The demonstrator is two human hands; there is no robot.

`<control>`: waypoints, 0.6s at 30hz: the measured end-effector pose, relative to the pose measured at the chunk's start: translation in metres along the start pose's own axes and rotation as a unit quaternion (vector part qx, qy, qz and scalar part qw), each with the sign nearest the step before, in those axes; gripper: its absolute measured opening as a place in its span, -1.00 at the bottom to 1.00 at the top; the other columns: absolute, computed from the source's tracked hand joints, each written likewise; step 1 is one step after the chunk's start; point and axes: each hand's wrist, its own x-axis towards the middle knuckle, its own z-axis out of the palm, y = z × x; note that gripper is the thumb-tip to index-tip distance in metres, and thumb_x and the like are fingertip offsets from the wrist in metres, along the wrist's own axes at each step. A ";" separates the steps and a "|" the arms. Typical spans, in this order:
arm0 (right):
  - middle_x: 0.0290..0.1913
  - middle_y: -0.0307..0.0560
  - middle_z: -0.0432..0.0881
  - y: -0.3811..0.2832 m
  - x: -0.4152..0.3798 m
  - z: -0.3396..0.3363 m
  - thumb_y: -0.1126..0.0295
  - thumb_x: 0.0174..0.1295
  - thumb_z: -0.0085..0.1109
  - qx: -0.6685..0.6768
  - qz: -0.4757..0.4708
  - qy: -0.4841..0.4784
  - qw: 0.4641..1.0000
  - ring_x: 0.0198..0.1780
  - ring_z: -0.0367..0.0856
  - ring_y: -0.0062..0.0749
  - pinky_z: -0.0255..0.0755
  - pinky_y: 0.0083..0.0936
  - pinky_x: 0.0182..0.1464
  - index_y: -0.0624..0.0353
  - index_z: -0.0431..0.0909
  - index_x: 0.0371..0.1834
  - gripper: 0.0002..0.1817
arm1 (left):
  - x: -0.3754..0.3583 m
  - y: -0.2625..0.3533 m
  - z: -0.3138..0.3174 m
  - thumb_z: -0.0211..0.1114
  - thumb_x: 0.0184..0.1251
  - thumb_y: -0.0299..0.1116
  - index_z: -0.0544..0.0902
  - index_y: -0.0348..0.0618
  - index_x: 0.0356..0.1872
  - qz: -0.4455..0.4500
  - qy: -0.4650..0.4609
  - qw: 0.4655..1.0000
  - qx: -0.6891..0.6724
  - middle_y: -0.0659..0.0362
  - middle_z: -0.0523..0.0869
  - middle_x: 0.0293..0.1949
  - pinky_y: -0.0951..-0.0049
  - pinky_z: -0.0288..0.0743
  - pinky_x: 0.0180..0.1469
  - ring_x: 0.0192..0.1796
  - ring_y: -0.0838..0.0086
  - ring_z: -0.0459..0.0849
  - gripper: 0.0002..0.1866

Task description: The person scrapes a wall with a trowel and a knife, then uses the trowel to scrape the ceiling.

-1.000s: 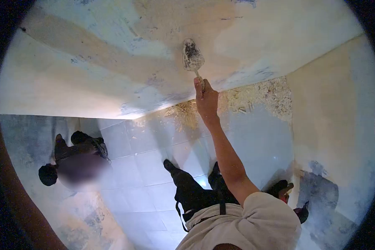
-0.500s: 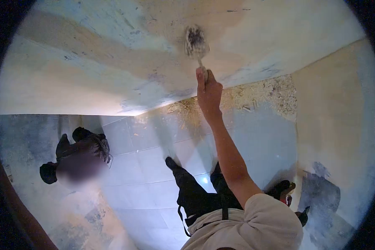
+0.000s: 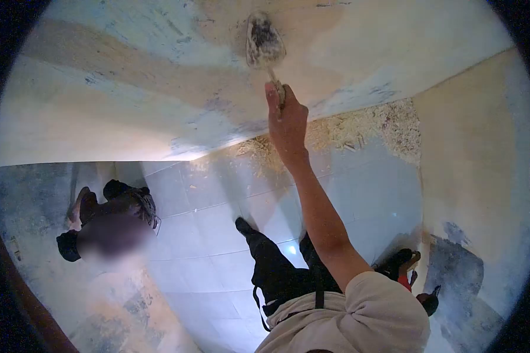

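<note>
My right hand [image 3: 287, 117] is wrapped round the short handle of a trowel [image 3: 265, 42], arm stretched out ahead. Its rounded blade is smeared dark grey and whitish and lies close against the plastered wall [image 3: 383, 41]. Around the blade the wall shows tan and bluish patches with small dark scrapes. My thumb runs along the handle, and the other fingers curl round it. My left hand is out of the frame.
Pale shavings and crumbs [image 3: 388, 126] lie along the wall's foot on the tiled floor [image 3: 212, 235]. At left a person [image 3: 115, 212] is low near the floor. Another person's dark shoe [image 3: 397, 262] shows by the right wall [image 3: 471, 147], which has a grey patch.
My right hand and the trowel have moved up and slightly left across the wall. The person at left has shifted an arm a little.
</note>
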 end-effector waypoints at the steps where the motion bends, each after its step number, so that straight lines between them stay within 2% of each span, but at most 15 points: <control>1: -0.60 0.21 0.55 0.016 -0.004 0.006 -0.04 0.48 0.05 -0.001 -0.001 0.013 1.000 -0.51 0.61 0.17 0.44 -0.09 -0.45 0.26 0.52 -0.25 -0.51 | 0.001 0.001 -0.001 0.12 0.32 -0.47 0.40 -0.19 0.21 0.001 0.002 1.000 0.001 -0.09 0.34 0.25 -0.29 0.24 0.31 0.30 -0.08 0.34 -0.58; 2: -0.63 0.18 0.50 0.046 -0.010 0.015 -0.05 0.49 0.05 -0.002 -0.004 0.026 1.000 -0.56 0.55 0.11 0.39 -0.14 -0.47 0.27 0.52 -0.28 -0.50 | 0.001 0.002 -0.002 0.12 0.32 -0.47 0.40 -0.19 0.21 0.000 0.002 1.000 0.003 -0.09 0.34 0.25 -0.29 0.24 0.30 0.29 -0.08 0.35 -0.58; 3: -0.65 0.14 0.45 0.049 -0.012 0.013 -0.05 0.49 0.04 -0.005 -0.007 0.039 0.999 -0.61 0.49 0.06 0.33 -0.20 -0.49 0.27 0.51 -0.30 -0.48 | 0.001 0.003 -0.003 0.12 0.32 -0.47 0.40 -0.19 0.21 -0.002 0.003 1.000 0.001 -0.09 0.34 0.25 -0.29 0.24 0.30 0.29 -0.08 0.35 -0.58; 6: -0.63 0.15 0.45 0.050 -0.013 0.005 -0.05 0.49 0.06 -0.025 -0.010 0.030 0.999 -0.60 0.49 0.06 0.33 -0.21 -0.48 0.27 0.52 -0.31 -0.49 | 0.003 0.000 -0.006 0.12 0.31 -0.47 0.40 -0.19 0.21 -0.002 0.006 1.000 0.001 -0.09 0.34 0.24 -0.28 0.25 0.29 0.28 -0.08 0.35 -0.58; 9: -0.56 0.26 0.62 -0.002 0.012 -0.008 -0.05 0.47 0.07 -0.023 -0.023 0.011 0.999 -0.47 0.66 0.22 0.50 0.00 -0.41 0.27 0.55 -0.20 -0.50 | -0.001 0.001 -0.004 0.12 0.31 -0.48 0.40 -0.19 0.20 -0.001 -0.003 1.000 -0.001 -0.09 0.34 0.23 -0.27 0.26 0.29 0.27 -0.08 0.36 -0.58; 12: -0.56 0.27 0.60 -0.001 0.005 -0.009 -0.07 0.48 0.05 -0.023 -0.025 0.014 0.999 -0.49 0.65 0.23 0.50 0.01 -0.41 0.28 0.56 -0.24 -0.47 | 0.002 0.004 -0.005 0.12 0.31 -0.48 0.40 -0.19 0.20 -0.002 0.002 1.000 -0.001 -0.09 0.35 0.23 -0.27 0.26 0.28 0.27 -0.07 0.36 -0.58; 15: -0.57 0.28 0.59 0.040 -0.014 0.002 -0.07 0.49 0.04 -0.046 0.032 0.002 0.998 -0.49 0.62 0.25 0.48 0.02 -0.42 0.27 0.56 -0.28 -0.47 | 0.002 0.005 -0.006 0.12 0.30 -0.48 0.41 -0.20 0.20 -0.003 0.004 1.000 0.000 -0.09 0.35 0.22 -0.26 0.27 0.27 0.26 -0.07 0.37 -0.58; 18: -0.55 0.29 0.60 0.036 -0.011 0.001 -0.07 0.49 0.04 -0.037 -0.005 0.015 0.999 -0.49 0.62 0.26 0.47 0.02 -0.43 0.28 0.56 -0.28 -0.47 | 0.000 0.002 -0.005 0.12 0.30 -0.48 0.41 -0.20 0.20 -0.002 0.000 1.000 -0.002 -0.09 0.35 0.21 -0.25 0.27 0.27 0.25 -0.07 0.37 -0.58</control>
